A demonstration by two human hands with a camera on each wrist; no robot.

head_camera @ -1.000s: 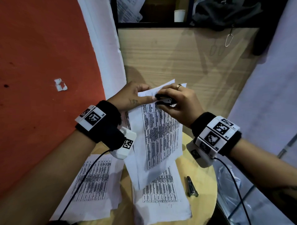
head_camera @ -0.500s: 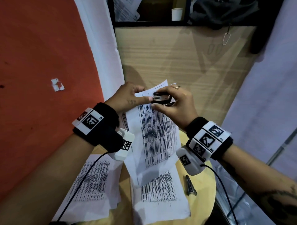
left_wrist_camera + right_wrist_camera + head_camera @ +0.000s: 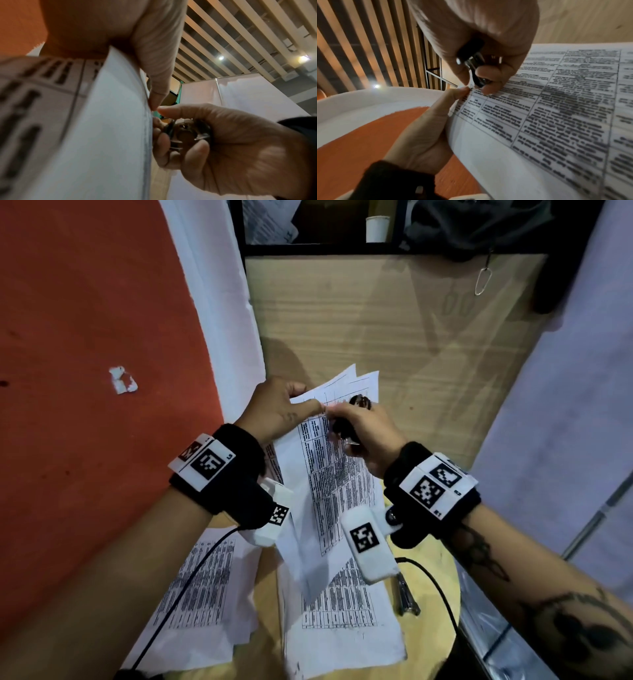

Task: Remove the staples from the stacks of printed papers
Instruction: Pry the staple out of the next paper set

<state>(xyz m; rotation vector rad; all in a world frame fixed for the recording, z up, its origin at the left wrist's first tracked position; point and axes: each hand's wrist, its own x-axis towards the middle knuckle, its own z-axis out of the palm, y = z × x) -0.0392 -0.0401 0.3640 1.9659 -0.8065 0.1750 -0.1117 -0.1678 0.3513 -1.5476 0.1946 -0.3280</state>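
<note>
We see the left hand [image 3: 277,410] pinching the top-left corner of a stapled stack [image 3: 337,474], lifted above the round worktop [image 3: 433,570]; thumb and forefinger clamp the sheets. The right hand [image 3: 368,433] is curled round a dark remover [image 3: 344,428], its tip set at that same corner, beside the left thumb. In the right wrist view the remover [image 3: 473,60] meets the paper edge at the left thumb tip; we cannot make out the staple itself. Below the stack, 2 further printed piles lie on the worktop: 1 at left [image 3: 202,587], 1 directly beneath [image 3: 339,621]. A small metal tool [image 3: 406,599] lies right of the lower pile.
</note>
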